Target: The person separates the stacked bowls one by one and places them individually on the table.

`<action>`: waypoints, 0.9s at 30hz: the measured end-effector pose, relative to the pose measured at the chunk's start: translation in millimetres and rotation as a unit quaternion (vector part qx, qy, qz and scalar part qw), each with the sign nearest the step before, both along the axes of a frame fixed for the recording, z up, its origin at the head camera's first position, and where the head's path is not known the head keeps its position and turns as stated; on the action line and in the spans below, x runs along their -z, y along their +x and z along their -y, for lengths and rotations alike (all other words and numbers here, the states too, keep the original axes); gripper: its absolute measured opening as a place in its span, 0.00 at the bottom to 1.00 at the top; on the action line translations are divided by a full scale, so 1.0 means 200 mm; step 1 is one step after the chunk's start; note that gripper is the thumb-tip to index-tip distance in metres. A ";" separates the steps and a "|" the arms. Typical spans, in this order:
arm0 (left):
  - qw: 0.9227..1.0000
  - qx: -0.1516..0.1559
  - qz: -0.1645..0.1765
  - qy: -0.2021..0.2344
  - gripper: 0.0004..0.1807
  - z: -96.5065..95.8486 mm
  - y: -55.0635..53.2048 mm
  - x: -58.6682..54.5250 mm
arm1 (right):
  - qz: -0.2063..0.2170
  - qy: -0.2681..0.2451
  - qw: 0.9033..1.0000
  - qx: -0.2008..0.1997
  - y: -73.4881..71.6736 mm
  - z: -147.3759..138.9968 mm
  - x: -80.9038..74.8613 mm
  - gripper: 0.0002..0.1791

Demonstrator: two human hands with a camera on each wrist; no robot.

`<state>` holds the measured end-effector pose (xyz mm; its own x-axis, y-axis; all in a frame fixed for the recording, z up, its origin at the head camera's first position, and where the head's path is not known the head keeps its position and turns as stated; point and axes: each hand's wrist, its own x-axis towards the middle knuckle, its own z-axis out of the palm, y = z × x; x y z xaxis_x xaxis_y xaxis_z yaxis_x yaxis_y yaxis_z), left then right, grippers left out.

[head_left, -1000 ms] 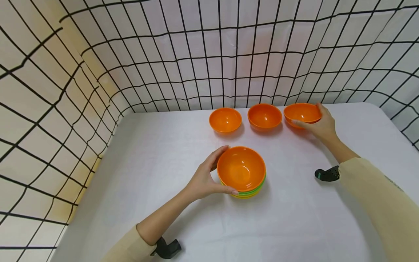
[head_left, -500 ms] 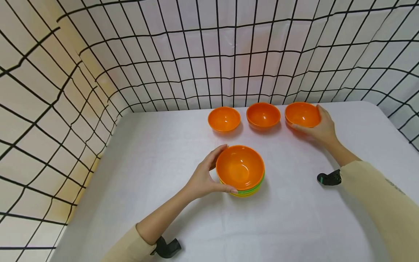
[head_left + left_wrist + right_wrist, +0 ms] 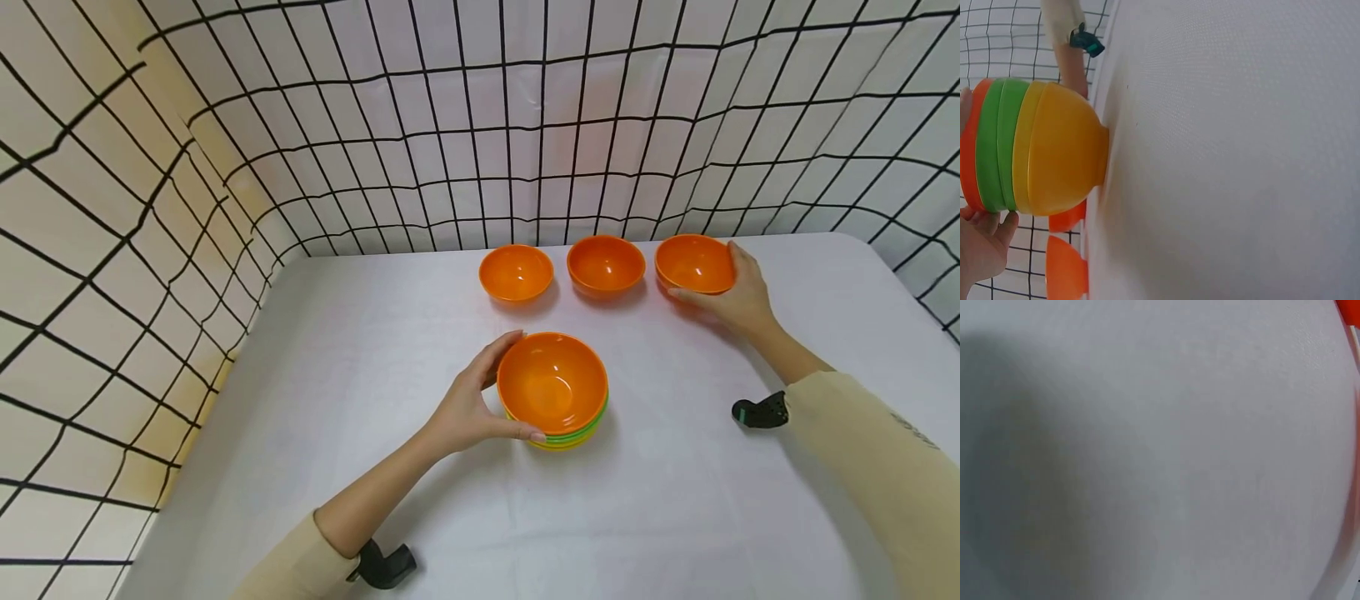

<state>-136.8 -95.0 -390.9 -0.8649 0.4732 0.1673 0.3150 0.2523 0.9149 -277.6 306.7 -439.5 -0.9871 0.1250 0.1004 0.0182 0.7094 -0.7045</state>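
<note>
Closest, one black gadget (image 3: pixel 385 568) by the tan left sleeve (image 3: pixel 303 562). Next, on the smooth white table (image 3: pixel 360 350), one stack of five shiny round bowls (image 3: pixel 553 387): one orange, two green, two yellow; held by the left hand (image 3: pixel 468 408), curved wide around one side (near edge partly covered by that hand). Farther, three orange bowls (image 3: pixel 606 267) in a row, with the right end bowl (image 3: pixel 693 262) gripped by the curved right hand (image 3: pixel 738 296). Last, a white wall (image 3: pixel 562 150) with black criss-cross lines.
</note>
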 end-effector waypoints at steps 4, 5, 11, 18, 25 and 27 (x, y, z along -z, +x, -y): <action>1.000 0.001 0.002 0.002 0.58 0.00 0.00 0.00 | -0.005 0.008 1.000 0.004 0.01 -0.01 -0.01 0.62; 1.000 0.001 0.001 0.003 0.58 0.00 0.00 0.00 | -0.014 0.010 1.000 0.006 0.01 -0.01 -0.02 0.61; 1.000 0.002 0.001 0.004 0.59 0.00 0.00 0.00 | -0.048 0.018 0.999 0.018 0.03 -0.01 -0.05 0.53; 1.000 0.001 -0.001 -0.002 0.58 0.00 0.00 0.00 | -0.096 -0.019 0.995 0.001 0.08 0.06 -0.12 0.46; 1.000 0.000 -0.007 0.000 0.58 0.00 0.00 0.00 | -0.142 -0.074 0.986 -0.041 0.12 0.15 -0.19 0.41; 1.000 0.001 -0.008 0.001 0.58 0.00 0.00 0.00 | -0.137 -0.088 0.985 -0.056 0.13 0.17 -0.20 0.41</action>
